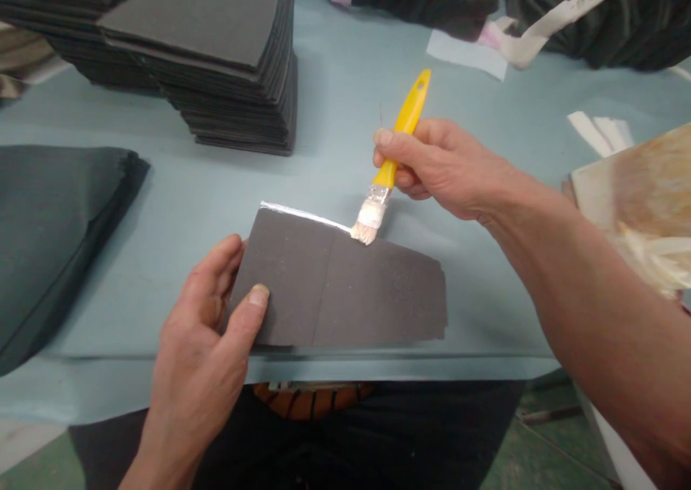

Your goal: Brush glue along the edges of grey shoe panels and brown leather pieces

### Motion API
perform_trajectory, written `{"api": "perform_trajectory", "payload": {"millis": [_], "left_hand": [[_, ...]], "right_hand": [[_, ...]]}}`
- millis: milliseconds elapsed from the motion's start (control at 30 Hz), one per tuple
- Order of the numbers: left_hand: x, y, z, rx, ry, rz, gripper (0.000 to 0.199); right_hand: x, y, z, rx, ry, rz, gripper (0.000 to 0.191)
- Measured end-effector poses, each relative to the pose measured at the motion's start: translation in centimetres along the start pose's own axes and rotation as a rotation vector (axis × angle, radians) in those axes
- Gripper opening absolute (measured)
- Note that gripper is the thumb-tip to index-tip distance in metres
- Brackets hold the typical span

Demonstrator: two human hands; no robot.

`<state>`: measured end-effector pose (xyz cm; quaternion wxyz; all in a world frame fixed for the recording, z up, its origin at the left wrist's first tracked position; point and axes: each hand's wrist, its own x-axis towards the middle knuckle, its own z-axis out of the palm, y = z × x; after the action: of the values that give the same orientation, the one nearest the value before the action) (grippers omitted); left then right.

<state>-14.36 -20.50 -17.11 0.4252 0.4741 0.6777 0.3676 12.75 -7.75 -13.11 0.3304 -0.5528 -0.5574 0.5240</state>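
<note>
My left hand [210,332] grips the left end of a flat dark grey panel [345,288], thumb on top and fingers underneath. The panel sits near the table's front edge, and a faint line crosses its middle. My right hand [432,155] is closed around the yellow handle of a paintbrush [413,105], which leans up and to the right. Its whitish bristles touch the panel's far edge. A white wet-looking strip [302,213] runs along that edge from the left corner to the bristles; to the right of them the edge is dark.
Tall stacks of dark panels [242,109] stand at the back left. Folded dark sheets [59,238] lie at the left. Dark bundles with pale straps [594,22] are at the back right. A stained whitish container [637,195] stands at the right on the blue-green table [335,116].
</note>
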Motion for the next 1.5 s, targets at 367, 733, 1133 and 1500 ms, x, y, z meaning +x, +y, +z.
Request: {"api": "perform_trajectory", "payload": {"millis": [367,733,1133,1500], "left_hand": [[-0.1,0.4,0.1,0.019,0.01,0.013,0.068],[0.5,-0.9,-0.3,0.044,0.046,0.068,0.073],[0.6,-0.1,0.1,0.043,0.056,0.048,0.069],[0.9,-1.2,-0.5,0.023,0.024,0.084,0.064]], "right_hand": [[-1.3,0.4,-0.7,-0.005,0.027,0.0,0.039],[-2.7,1.0,-2.4,-0.04,0.009,-0.003,0.035],[-4.6,1.5,-3.6,-0.022,0.082,0.038,0.04],[-6.4,2.8,-5.2,-0.001,0.115,0.068,0.036]]}}
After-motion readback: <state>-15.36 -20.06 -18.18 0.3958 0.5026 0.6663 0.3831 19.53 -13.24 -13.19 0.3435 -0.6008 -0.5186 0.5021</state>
